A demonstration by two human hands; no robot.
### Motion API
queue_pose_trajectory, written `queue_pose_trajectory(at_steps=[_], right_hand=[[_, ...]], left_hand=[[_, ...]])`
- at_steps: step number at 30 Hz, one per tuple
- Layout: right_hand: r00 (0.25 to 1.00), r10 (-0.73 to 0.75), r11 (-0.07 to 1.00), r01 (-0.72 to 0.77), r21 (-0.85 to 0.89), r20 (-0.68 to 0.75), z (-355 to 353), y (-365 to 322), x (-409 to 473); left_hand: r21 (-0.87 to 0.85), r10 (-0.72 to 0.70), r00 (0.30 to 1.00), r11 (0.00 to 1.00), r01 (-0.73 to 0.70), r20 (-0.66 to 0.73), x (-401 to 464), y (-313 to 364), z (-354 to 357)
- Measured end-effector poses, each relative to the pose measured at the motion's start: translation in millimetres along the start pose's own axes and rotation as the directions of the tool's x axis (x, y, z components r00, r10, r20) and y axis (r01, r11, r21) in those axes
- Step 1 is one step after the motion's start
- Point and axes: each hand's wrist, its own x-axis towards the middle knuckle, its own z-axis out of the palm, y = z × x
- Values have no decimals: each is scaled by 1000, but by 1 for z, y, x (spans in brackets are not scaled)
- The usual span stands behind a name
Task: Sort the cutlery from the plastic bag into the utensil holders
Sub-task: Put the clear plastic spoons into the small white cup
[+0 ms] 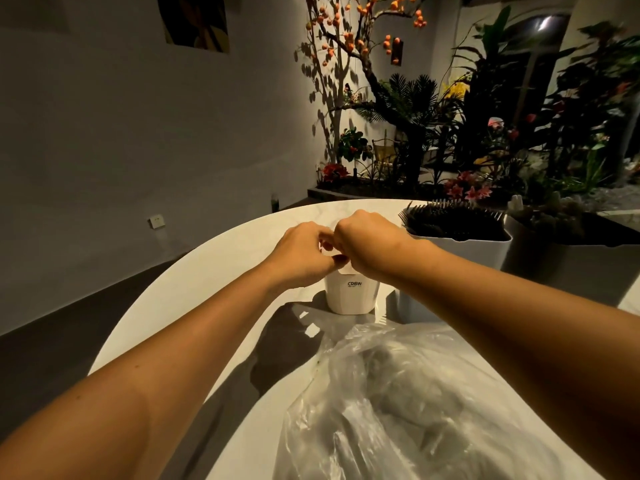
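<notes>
Both hands, left (304,251) and right (363,244), curl together over the white holder (351,292), what they pinch hidden, while the bag (398,393) lies behind them, nearer the right arm.

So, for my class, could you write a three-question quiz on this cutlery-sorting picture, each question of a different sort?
1. True or false: both hands meet above the white holder printed CRBW.
2. Multiple choice: where does the clear plastic bag lie? A) nearer the camera than the white holder B) inside the holder C) on the floor
3. Fill in: the taller white holder to the right is full of ____ forks.

Key
1. True: the left hand and right hand come together over its top, fingers curled; what they pinch cannot be seen.
2. A
3. black
</notes>
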Motion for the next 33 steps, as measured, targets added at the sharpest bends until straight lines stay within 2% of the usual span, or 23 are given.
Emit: queue_pose_trajectory(at_steps=[5, 10, 13, 19, 23, 28, 31, 33], right_hand=[[998, 58, 997, -58, 45, -3, -2, -3, -4], [993, 81, 994, -73, 85, -90, -17, -5, -18], [987, 71, 993, -57, 103, -144, -27, -6, -37], [989, 20, 993, -3, 115, -143, -32, -4, -89], [997, 23, 979, -7, 206, -78, -25, 0, -117], [993, 6, 962, -38, 272, 117, 3, 4, -156], [967, 25, 943, -107, 315, 255, 29, -1, -175], [941, 21, 949, -125, 289, 338, 46, -4, -182]], left_hand=[[-2, 58, 997, 998, -58, -42, -8, -3, -10], [-43, 49, 991, 998, -54, -121, -25, 10, -19], [-58, 43, 992, 997, -51, -120, -37, 23, -23], [-101, 45, 997, 994, -50, -59, -77, 45, -11], [-111, 84, 996, 990, -82, 12, -102, 49, 2], [-55, 45, 984, 998, -36, 171, -135, 45, 37], [99, 38, 958, 993, -69, 285, -151, 39, 56], [219, -31, 942, 975, -46, 335, -158, 35, 66]])
